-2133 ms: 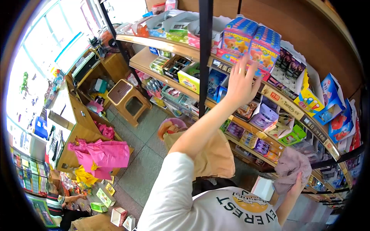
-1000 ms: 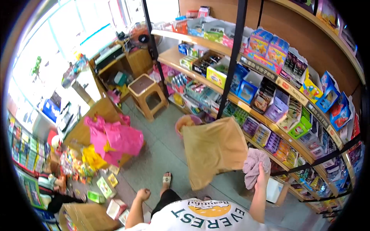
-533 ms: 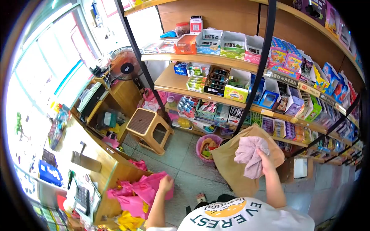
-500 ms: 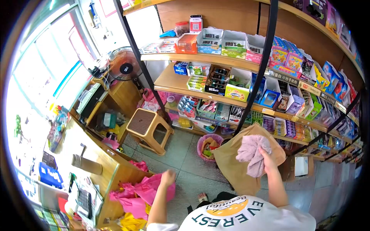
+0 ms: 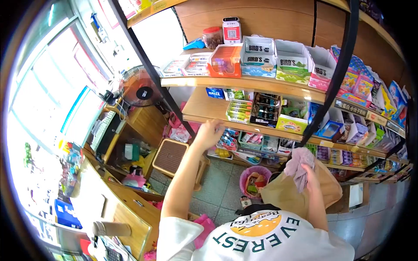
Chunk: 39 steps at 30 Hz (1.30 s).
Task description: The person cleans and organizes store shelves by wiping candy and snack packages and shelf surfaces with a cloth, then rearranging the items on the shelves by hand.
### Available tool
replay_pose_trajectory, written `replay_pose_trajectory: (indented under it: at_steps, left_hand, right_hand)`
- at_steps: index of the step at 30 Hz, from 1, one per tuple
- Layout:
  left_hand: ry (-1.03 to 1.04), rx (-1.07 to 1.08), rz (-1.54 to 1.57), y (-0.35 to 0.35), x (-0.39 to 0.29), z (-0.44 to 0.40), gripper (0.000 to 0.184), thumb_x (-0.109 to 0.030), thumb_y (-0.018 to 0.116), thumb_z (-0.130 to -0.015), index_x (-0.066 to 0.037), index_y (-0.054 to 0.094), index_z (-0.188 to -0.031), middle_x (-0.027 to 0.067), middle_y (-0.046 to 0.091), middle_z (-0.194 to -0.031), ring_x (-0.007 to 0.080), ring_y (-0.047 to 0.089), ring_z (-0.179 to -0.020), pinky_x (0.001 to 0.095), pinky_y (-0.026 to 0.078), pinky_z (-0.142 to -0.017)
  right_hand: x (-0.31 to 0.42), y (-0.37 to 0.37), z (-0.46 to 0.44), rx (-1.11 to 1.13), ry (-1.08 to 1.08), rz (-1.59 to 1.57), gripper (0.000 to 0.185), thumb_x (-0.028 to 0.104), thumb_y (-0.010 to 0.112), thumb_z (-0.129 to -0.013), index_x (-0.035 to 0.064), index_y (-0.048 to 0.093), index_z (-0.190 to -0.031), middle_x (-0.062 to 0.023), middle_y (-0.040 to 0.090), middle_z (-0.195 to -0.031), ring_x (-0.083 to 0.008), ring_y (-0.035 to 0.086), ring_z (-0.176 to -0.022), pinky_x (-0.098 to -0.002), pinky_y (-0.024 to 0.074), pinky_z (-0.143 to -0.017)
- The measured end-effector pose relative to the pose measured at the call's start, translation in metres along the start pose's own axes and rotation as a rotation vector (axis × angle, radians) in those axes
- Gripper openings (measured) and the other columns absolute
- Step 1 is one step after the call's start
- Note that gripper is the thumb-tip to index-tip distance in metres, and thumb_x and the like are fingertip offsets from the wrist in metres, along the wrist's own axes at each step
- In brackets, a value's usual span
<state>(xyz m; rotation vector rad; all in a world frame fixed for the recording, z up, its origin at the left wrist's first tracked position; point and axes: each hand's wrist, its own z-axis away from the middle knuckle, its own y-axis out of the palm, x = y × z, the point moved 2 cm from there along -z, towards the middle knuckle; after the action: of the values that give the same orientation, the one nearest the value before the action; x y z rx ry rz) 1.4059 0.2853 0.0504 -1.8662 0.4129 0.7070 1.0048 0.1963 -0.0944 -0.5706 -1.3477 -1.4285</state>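
My right hand (image 5: 310,175) is closed around a crumpled mauve cloth (image 5: 297,165), held up in front of a large brown bag or cardboard sheet (image 5: 278,189). My left hand (image 5: 208,135) reaches forward to the front edge of the second shelf (image 5: 204,108), at its left end. Its fingers are loosely bent and apart, with nothing seen in them; whether they touch the wood I cannot tell. Just right of these fingers stand a box of yellow-green packets (image 5: 239,111) and a dark snack box (image 5: 265,108).
Boxed snacks (image 5: 258,58) line the upper shelf, beside a QR code stand (image 5: 232,31) and a red-lidded jar (image 5: 212,38). A brown-topped stool (image 5: 170,156) and a pink bin (image 5: 254,179) stand on the floor. Left are a fan (image 5: 140,87) and a wooden counter (image 5: 130,209).
My left hand has risen from low over the pink bags to the shelf edge. My right hand keeps the cloth. The view has moved closer to the shelves.
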Motion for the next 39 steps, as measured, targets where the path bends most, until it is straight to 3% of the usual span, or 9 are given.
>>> replay_pose_trajectory:
  at_steps: [8, 12, 20, 27, 31, 35, 36, 37, 39]
  left_hand:
    - [0.381, -0.383, -0.379, -0.083, -0.042, -0.156, 0.015, -0.017, 0.061, -0.07, -0.004, 0.061, -0.078, 0.0145, 0.059, -0.079, 0.0305, 0.056, -0.08, 0.0396, 0.045, -0.07]
    - [0.51, -0.14, -0.809, -0.088, -0.038, -0.231, 0.029, -0.026, 0.07, -0.06, -0.007, 0.06, -0.079, 0.0119, 0.059, -0.081, 0.0288, 0.056, -0.083, 0.0389, 0.045, -0.07]
    - [0.506, 0.2, -0.853, -0.089, -0.024, -0.287, 0.042, -0.032, 0.074, -0.051, -0.007, 0.06, -0.082, 0.0103, 0.06, -0.083, 0.0274, 0.057, -0.083, 0.0373, 0.046, -0.067]
    - [0.529, 0.244, -0.118, -0.131, -0.011, -0.309, 0.029, -0.029, 0.067, -0.07, -0.006, 0.062, -0.088, 0.0063, 0.061, -0.078, 0.0141, 0.057, -0.07, 0.0283, 0.045, -0.06]
    - [0.502, 0.014, 0.362, -0.183, -0.026, -0.251, 0.028, -0.015, 0.058, -0.08, -0.001, 0.052, -0.104, 0.0067, 0.059, -0.086, 0.0092, 0.054, -0.071, 0.0208, 0.044, -0.061]
    - [0.433, -0.037, 1.258, -0.157, 0.028, -0.183, 0.02, 0.003, 0.044, -0.08, -0.005, 0.05, -0.098, 0.0101, 0.053, -0.096, 0.0168, 0.051, -0.088, 0.032, 0.042, -0.085]
    - [0.614, 0.018, 1.642, -0.133, 0.055, -0.169, 0.008, -0.002, 0.051, -0.077, -0.008, 0.048, -0.082, 0.0114, 0.053, -0.097, 0.0201, 0.048, -0.095, 0.0375, 0.039, -0.088]
    - [0.377, -0.115, 1.589, -0.118, 0.059, -0.151, 0.017, -0.011, 0.06, -0.072, -0.009, 0.043, -0.071, 0.0126, 0.053, -0.101, 0.0269, 0.048, -0.099, 0.0467, 0.037, -0.091]
    - [0.517, 0.005, 1.837, -0.096, 0.064, -0.122, 0.019, -0.013, 0.058, -0.075, -0.008, 0.041, -0.067, 0.0192, 0.048, -0.11, 0.0323, 0.043, -0.109, 0.0526, 0.036, -0.092]
  right_hand:
    - [0.023, 0.082, -0.043, -0.022, -0.215, 0.207, 0.055, 0.003, 0.059, -0.071, 0.0036, 0.036, -0.121, -0.0101, 0.047, -0.115, -0.0206, 0.049, -0.102, -0.0306, 0.0411, -0.086]
    - [0.004, 0.085, -0.032, -0.227, -0.184, 0.019, 0.055, 0.001, 0.06, -0.07, 0.0003, 0.037, -0.12, -0.0119, 0.046, -0.115, -0.0225, 0.049, -0.102, -0.0316, 0.0405, -0.087]
    - [-0.02, 0.074, 0.025, -0.491, -0.318, -0.016, 0.048, 0.001, 0.056, -0.072, 0.0008, 0.04, -0.118, -0.0111, 0.049, -0.111, -0.0228, 0.05, -0.101, -0.0328, 0.0413, -0.086]
    - [-0.032, 0.091, 0.037, -0.529, -0.345, -0.042, 0.046, 0.002, 0.058, -0.073, 0.0009, 0.042, -0.116, -0.0093, 0.05, -0.109, -0.0201, 0.049, -0.1, -0.0305, 0.0386, -0.087]
    - [-0.037, 0.104, 0.029, -0.506, -0.355, -0.004, 0.049, 0.002, 0.058, -0.072, -0.0009, 0.041, -0.118, -0.0102, 0.05, -0.111, -0.0209, 0.049, -0.102, -0.0307, 0.0381, -0.088]
    - [-0.041, 0.114, 0.015, -0.513, -0.248, 0.002, 0.052, 0.002, 0.059, -0.072, -0.0008, 0.038, -0.12, -0.0113, 0.048, -0.113, -0.0215, 0.048, -0.104, -0.031, 0.0377, -0.089]
    - [-0.041, 0.115, 0.009, -0.495, -0.218, 0.031, 0.054, 0.003, 0.059, -0.072, -0.0012, 0.037, -0.121, -0.0116, 0.048, -0.114, -0.0217, 0.048, -0.104, -0.0312, 0.0375, -0.089]
    - [-0.042, 0.117, 0.002, -0.47, -0.186, 0.06, 0.055, 0.004, 0.06, -0.072, -0.0016, 0.036, -0.121, -0.0119, 0.047, -0.115, -0.022, 0.047, -0.105, -0.0313, 0.0373, -0.089]
    - [-0.04, 0.122, -0.009, -0.429, -0.164, 0.069, 0.056, 0.004, 0.06, -0.072, -0.0017, 0.036, -0.122, -0.012, 0.046, -0.116, -0.0221, 0.047, -0.105, -0.0313, 0.0376, -0.089]
